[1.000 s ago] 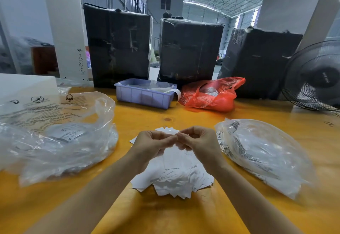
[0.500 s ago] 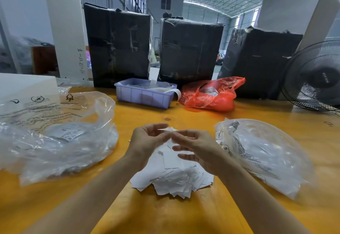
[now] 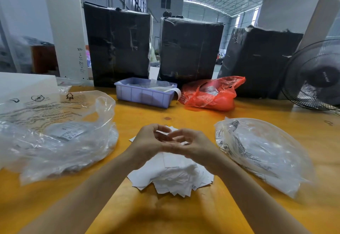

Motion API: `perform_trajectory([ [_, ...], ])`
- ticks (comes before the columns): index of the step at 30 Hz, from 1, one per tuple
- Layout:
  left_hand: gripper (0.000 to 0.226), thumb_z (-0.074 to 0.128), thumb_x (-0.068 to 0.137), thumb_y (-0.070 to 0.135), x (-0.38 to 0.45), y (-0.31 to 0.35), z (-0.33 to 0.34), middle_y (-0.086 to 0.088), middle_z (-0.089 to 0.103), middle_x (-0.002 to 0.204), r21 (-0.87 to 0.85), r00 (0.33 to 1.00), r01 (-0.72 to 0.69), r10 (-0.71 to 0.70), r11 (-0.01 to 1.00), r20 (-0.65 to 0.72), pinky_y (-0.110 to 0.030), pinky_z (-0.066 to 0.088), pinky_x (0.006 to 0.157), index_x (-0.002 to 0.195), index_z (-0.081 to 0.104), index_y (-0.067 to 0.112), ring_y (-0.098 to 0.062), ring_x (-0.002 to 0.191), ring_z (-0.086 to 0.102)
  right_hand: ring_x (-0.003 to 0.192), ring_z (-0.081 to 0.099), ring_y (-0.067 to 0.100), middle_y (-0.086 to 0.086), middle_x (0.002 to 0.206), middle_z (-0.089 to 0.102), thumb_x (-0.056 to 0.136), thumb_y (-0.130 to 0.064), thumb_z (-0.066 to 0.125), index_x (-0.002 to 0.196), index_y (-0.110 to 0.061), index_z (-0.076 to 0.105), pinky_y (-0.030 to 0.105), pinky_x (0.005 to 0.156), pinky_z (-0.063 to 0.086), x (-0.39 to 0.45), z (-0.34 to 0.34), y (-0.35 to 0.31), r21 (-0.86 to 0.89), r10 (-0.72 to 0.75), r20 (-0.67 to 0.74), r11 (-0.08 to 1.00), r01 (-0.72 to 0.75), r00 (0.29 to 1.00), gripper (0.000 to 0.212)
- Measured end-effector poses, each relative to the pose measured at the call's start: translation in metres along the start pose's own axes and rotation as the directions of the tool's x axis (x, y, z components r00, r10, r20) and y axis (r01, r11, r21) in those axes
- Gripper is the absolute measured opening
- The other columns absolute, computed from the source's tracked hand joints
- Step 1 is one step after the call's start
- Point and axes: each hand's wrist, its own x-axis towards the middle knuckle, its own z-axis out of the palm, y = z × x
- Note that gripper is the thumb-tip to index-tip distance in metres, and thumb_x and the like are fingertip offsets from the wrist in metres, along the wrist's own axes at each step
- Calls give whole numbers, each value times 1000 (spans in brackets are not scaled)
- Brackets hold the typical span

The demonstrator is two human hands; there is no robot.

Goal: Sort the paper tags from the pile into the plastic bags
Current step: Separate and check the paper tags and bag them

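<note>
A pile of white paper tags (image 3: 171,176) lies on the yellow table right in front of me. Both hands hover together just above its far side. My left hand (image 3: 149,142) curls around a small white tag (image 3: 161,133), pinched between thumb and fingers. My right hand (image 3: 191,143) sits against the left, its fingers bent and touching the same tag; how firmly it grips I cannot tell. A large clear plastic bag (image 3: 55,132) with printed tags inside lies to the left. A second clear bag (image 3: 261,153) holding tags lies to the right.
A lilac plastic bin (image 3: 143,94) and a red plastic bag (image 3: 211,94) sit at the far side of the table. Behind them stand three black-wrapped boxes (image 3: 119,46). A black fan (image 3: 316,75) stands at the far right, a white box (image 3: 25,85) at the far left.
My hands have opened from a tight pinch and drawn slightly closer to me, overlapping; the fingers have loosened around the small tag. The pile and bags have not moved.
</note>
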Motion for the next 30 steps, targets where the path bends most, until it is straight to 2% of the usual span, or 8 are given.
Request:
perform_trajectory([
  [6, 24, 79, 70, 10, 0, 6, -8, -1, 69, 75, -26, 989, 129, -127, 991, 82, -19, 47, 61, 92, 70, 5, -7, 66, 61, 55, 61, 11, 10, 69, 65, 87, -8, 64, 79, -5, 62, 21, 57, 50, 4, 0, -1, 358, 14, -273, 929, 89, 962, 9],
  [10, 26, 76, 66, 16, 3, 9, -8, -3, 72, 72, -403, 979, 186, -203, 896, 0, -23, 51, 62, 88, 66, 6, -13, 68, 68, 58, 66, 13, 10, 70, 69, 89, -4, 61, 83, -2, 61, 20, 57, 53, 3, 4, -1, 331, -5, -233, 940, 84, 972, 7],
  [16, 21, 81, 67, 2, 5, 2, -14, -3, 63, 60, -58, 971, 45, -57, 997, -234, -17, 45, 50, 75, 62, 7, -7, 50, 59, 87, 59, 22, 8, 94, 66, 87, -38, 64, 98, -5, 65, 30, 76, 44, 9, 26, 23, -613, -255, -198, 786, 84, 946, 35],
  [19, 16, 84, 67, 11, 7, -6, -14, 3, 65, 59, 109, 966, 2, 27, 994, -256, -12, 44, 52, 70, 69, 11, -2, 55, 60, 105, 46, 24, 9, 108, 54, 86, -54, 57, 112, -7, 56, 30, 83, 37, 10, 44, 34, -759, -146, -125, 651, 0, 981, 53],
  [23, 21, 73, 78, 31, 12, -10, -15, -2, 70, 72, 104, 962, 17, 12, 994, -272, -15, 45, 58, 74, 71, 11, -3, 63, 60, 74, 43, 25, 9, 68, 43, 88, -18, 51, 64, -8, 43, 29, 58, 24, 13, 35, 32, -763, -186, -146, 646, 9, 972, 27],
  [26, 25, 72, 81, 23, 12, -9, -16, -15, 68, 79, 52, 958, 44, -27, 998, -286, -24, 55, 65, 80, 65, -1, -22, 73, 68, 57, 35, 21, 20, 58, 39, 81, -3, 50, 56, 1, 46, 29, 49, 20, 14, 17, 27, -580, -146, -263, 814, -36, 954, 26],
  [28, 24, 78, 76, 10, 10, -8, -17, -16, 65, 79, 73, 956, 47, -23, 996, -292, -22, 54, 57, 83, 62, -6, -22, 68, 68, 57, 51, 21, 24, 67, 58, 86, 0, 51, 72, 7, 62, 25, 52, 38, 13, 3, 25, -129, 27, -353, 989, -77, 935, 19],
  [30, 24, 81, 70, 4, 8, -7, -19, -15, 65, 77, 140, 957, 40, 2, 989, -290, -20, 49, 50, 82, 62, -5, -20, 63, 64, 65, 67, 24, 23, 82, 67, 91, 5, 49, 92, 8, 61, 26, 55, 54, 12, -8, 21, 423, 232, -202, 897, -129, 951, 13],
])
